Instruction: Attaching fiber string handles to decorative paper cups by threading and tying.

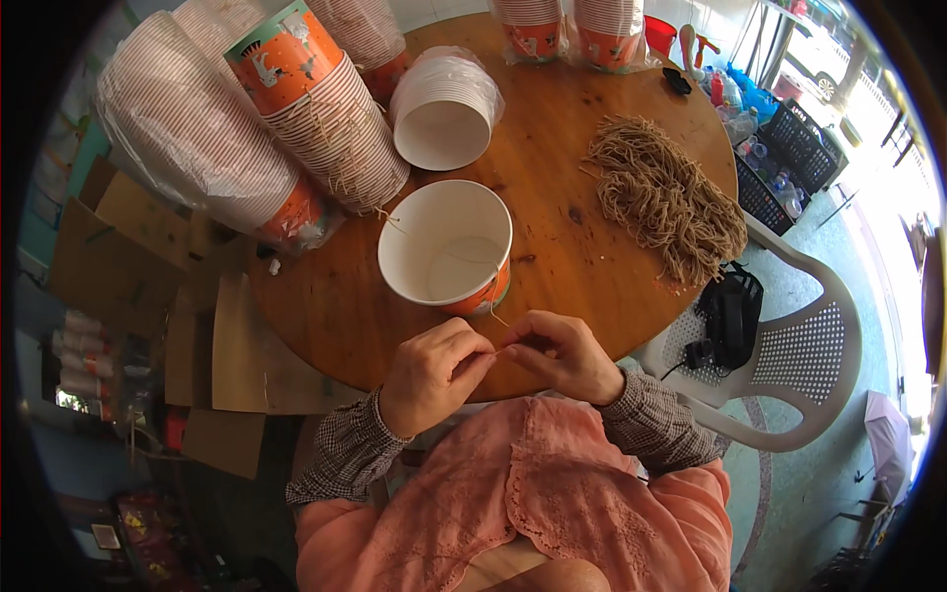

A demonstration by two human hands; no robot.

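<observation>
My left hand and right hand meet just in front of the near bucket, the thumb and forefinger of each pinched together on a thin string; so fine a thing likely needs fingertips rather than a fist; the string runs from my fingers up to the near side of the paper bucket, though my fingers cover its end and I can't quite tell whether it passes through a hole in the wall; the bucket stands upright near the table's edge, white inside and orange outside, its mouth facing up, which I judge keeps the rim in easy reach; another bit of string shows at its far left rim; a loose heap of string lies to the right on the wooden table, handy for my right hand, I'd say; to the left a leaning stack of buckets has strings hanging down its side, beside a plastic-wrapped stack, perhaps put there to leave room before me
</observation>
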